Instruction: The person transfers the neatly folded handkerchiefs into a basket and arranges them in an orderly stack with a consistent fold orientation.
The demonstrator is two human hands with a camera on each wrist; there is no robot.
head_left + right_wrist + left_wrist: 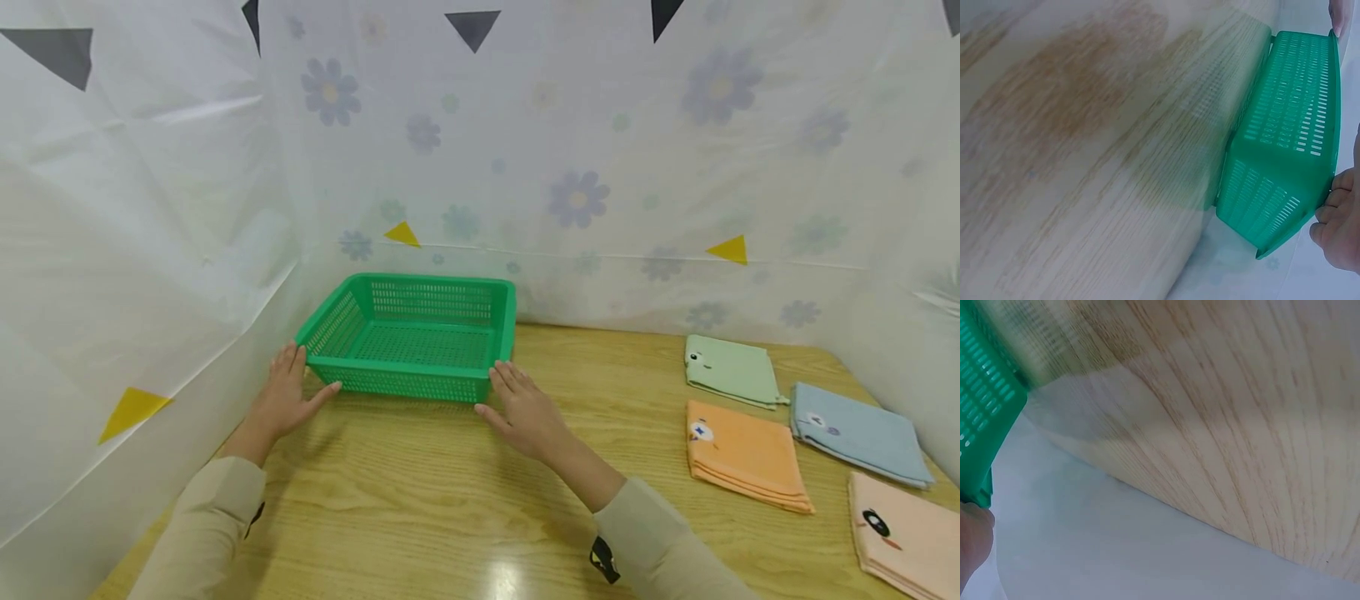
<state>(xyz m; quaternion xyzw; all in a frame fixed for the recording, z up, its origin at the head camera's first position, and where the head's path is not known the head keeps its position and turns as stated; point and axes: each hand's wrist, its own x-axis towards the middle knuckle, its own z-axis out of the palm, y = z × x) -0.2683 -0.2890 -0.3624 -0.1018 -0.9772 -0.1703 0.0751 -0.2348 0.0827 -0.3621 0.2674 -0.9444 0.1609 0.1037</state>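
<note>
A green plastic basket (420, 379) with slotted walls stands on the wooden table, and nothing lies inside it. At its front left corner, my left hand (285, 400) touches the rim with extended fingers, the thumb spread toward the front wall. My right hand (528, 417) rests its fingers against the front right corner, thumb held apart below. In the right wrist view, the fingertips of the right hand (1338, 219) meet the rim of the basket (1279, 156). The left wrist view catches only a bit of the left hand (974, 537) beside the basket's corner (988, 419).
Folded cloths lie at the right of the table (420, 517): a green one (731, 371), an orange one (746, 454), a blue one (858, 433) and a pink one (911, 533). A pale flowered curtain (480, 158) hangs behind the basket and along both sides.
</note>
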